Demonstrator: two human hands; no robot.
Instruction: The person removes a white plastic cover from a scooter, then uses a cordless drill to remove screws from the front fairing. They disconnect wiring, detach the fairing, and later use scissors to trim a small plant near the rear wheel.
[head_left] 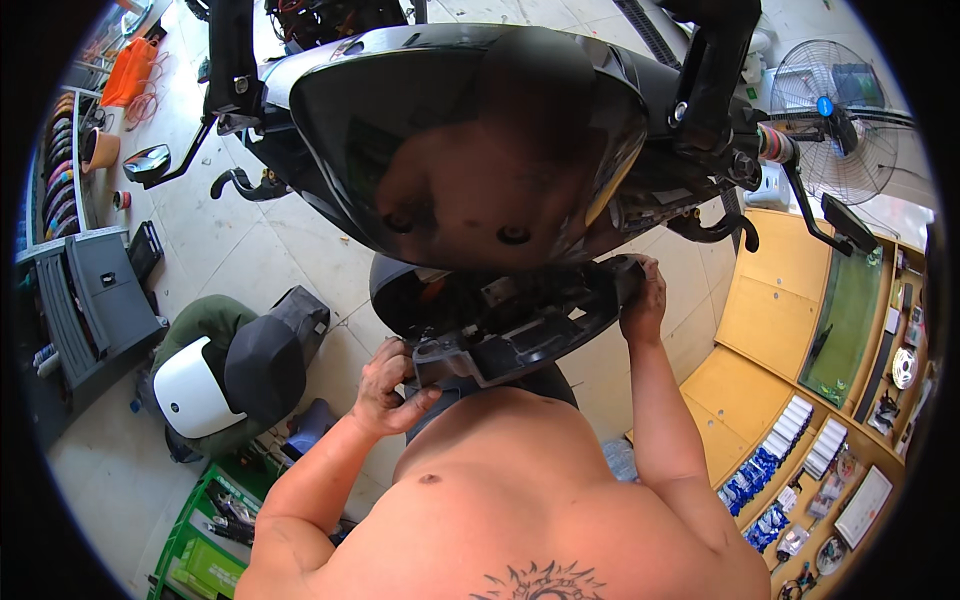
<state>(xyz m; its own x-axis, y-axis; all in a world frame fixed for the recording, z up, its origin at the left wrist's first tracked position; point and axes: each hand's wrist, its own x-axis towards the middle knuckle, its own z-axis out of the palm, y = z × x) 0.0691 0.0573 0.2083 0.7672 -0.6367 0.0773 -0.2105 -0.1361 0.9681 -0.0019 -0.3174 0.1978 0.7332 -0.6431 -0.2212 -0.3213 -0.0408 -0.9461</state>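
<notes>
Below the big glossy black scooter front cowl [470, 140], I had both hands on a dark grey moulded plastic panel [520, 325] with ribs and mounting holes on its inner face, held up at chest height against the underside of the machine. My left hand [385, 390] was closed around the panel's lower left corner, fingers curled over a pale grey bracket-like edge and thumb pressed under it, so that grip was firmly shut on the part. My right hand [645, 300] reached higher, its fingers wrapped over the panel's upper right end just beside the cowl's edge; that grip was closed on it too, though I could not tell how far the fingertips went behind. The panel sat tilted, its left end low and its right end raised, touching or nearly touching the bodywork above. Handlebar ends with black brake levers [240, 185] and a round mirror [147, 162] stuck out to either side. On the tiled floor [230, 250] to my left lay a black scooter seat [270, 360] beside a white and green body piece [195, 385], with a green plastic crate [200, 550] near my elbow. To my right stood a pedestal fan [835, 120] and a yellow wooden counter [770, 310] with small packets along its lower shelf.
</notes>
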